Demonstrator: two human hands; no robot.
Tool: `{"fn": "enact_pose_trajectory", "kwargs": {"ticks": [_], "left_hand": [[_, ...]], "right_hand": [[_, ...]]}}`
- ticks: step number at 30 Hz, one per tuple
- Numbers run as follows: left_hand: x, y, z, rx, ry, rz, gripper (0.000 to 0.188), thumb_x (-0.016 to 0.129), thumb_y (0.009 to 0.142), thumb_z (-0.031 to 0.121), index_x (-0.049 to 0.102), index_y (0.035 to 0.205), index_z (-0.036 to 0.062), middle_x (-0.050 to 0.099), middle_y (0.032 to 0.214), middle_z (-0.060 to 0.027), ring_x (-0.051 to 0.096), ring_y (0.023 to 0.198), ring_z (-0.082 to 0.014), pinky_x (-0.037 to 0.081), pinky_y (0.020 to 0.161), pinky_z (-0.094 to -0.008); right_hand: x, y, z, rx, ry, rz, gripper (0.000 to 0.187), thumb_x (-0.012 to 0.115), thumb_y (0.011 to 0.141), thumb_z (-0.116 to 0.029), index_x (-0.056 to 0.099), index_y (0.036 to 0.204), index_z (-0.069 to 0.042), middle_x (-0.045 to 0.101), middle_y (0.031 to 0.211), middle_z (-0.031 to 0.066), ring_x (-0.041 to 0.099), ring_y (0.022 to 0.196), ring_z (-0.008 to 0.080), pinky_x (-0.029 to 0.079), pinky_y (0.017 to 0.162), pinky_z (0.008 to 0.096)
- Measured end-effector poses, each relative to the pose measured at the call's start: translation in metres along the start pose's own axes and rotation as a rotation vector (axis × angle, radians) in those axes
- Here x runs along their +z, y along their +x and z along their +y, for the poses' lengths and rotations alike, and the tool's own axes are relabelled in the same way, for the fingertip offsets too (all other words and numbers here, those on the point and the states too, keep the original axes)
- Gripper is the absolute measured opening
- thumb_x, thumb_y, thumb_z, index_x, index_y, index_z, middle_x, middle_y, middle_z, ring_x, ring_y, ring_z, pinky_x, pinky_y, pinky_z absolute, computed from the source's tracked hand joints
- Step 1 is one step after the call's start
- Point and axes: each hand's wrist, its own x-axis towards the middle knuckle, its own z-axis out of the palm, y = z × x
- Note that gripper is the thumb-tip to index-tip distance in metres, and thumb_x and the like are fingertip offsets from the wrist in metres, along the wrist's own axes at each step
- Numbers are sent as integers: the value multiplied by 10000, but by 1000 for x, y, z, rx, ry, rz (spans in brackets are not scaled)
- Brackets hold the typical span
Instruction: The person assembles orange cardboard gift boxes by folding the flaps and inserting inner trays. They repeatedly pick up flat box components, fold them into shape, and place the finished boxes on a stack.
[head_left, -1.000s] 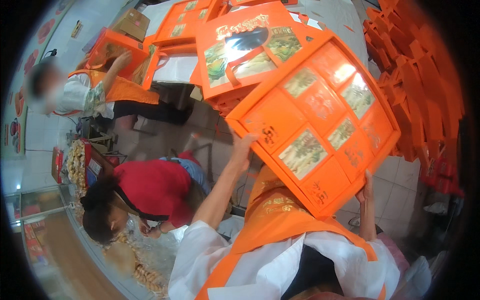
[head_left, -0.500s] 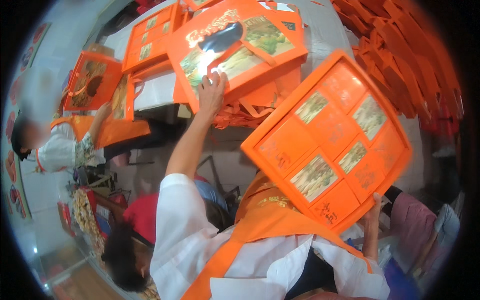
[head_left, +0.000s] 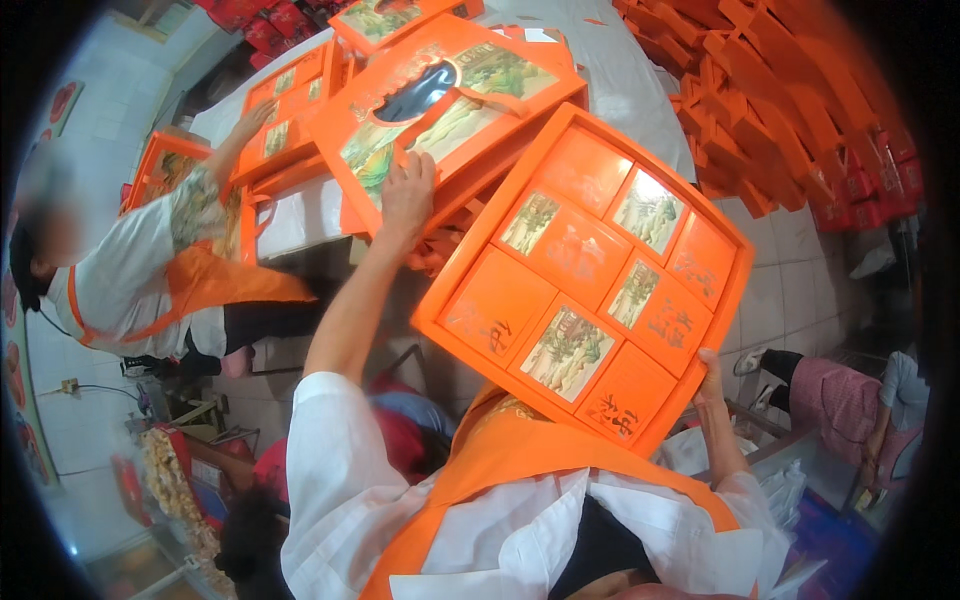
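My right hand (head_left: 709, 378) grips the lower right edge of an open orange gift-box tray (head_left: 590, 395), holding it tilted in front of my chest. Orange cartons and picture-printed panels fill its compartments in a grid. My left hand (head_left: 408, 195) is at the near edge of a closed orange gift box (head_left: 365, 118) with a landscape print, a dark oval window and a ribbon handle. Its fingers bend over the top by the ribbon; the thumb is hidden. This box lies on other orange boxes on the table, and the tray's upper corner overlaps it in view.
The white-covered table (head_left: 640, 75) carries more orange boxes (head_left: 290, 105). A co-worker (head_left: 130, 270) at the left reaches over one. Many orange box parts (head_left: 750, 100) are piled at the right. Another person in red (head_left: 275, 470) is low at left; someone in pink (head_left: 840, 405) is far right.
The tray has shifted left in view and turned more toward me, still in my right hand. My left hand stays at the closed box. The co-worker's arm has moved to the filled box.
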Motion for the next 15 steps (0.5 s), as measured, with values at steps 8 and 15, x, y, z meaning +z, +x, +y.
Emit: {"fn": "enact_pose_trajectory", "kwargs": {"ticks": [8,15], "left_hand": [[-29,4,3,75,-98,33,294,507,726,32,481,1019,17,517,990,-113,548,771,-294,503,582,-334],[-55,-11,5,101,-109,-37,285,506,725,28,478,1008,20,535,959,-120,565,782,-297,506,583,-342]], "right_hand": [[-3,7,24,-43,95,-15,610,610,724,-254,385,1223,14,512,1146,149,535,1020,257,469,860,381],[8,7,52,-172,253,29,603,612,735,-235,376,1243,-13,506,1161,129,518,1046,261,440,900,378]]}}
